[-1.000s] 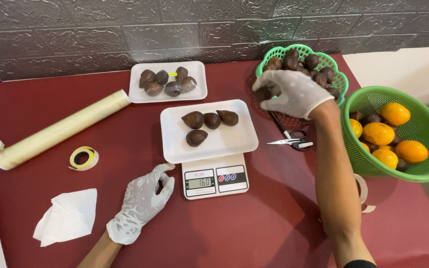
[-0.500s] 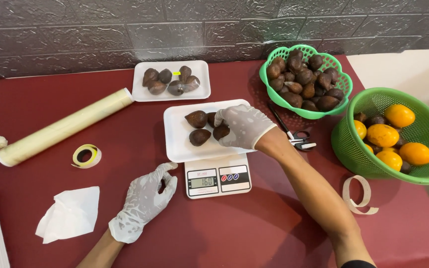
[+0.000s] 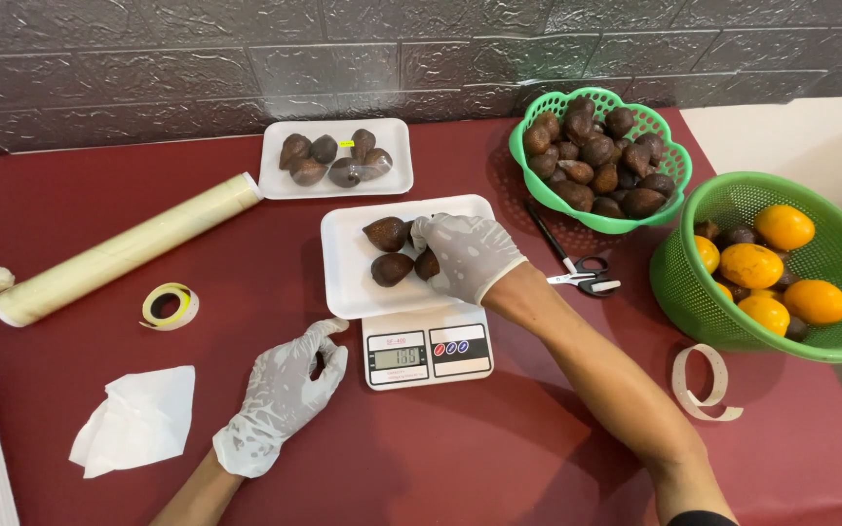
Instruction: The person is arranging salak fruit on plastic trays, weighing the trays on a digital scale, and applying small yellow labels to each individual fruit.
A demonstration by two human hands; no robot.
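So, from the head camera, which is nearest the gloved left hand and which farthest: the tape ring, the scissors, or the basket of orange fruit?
From the left hand:
1. Tape ring, just up and to its left.
2. Scissors, across the scale to the right.
3. Basket of orange fruit, at the far right edge.

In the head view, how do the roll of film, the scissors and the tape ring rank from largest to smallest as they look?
1. Roll of film, by far the longest.
2. Scissors, clearly shorter and thin.
3. Tape ring, the smallest.
All three lie on the table at a similar distance from the camera, so the order looks safe.
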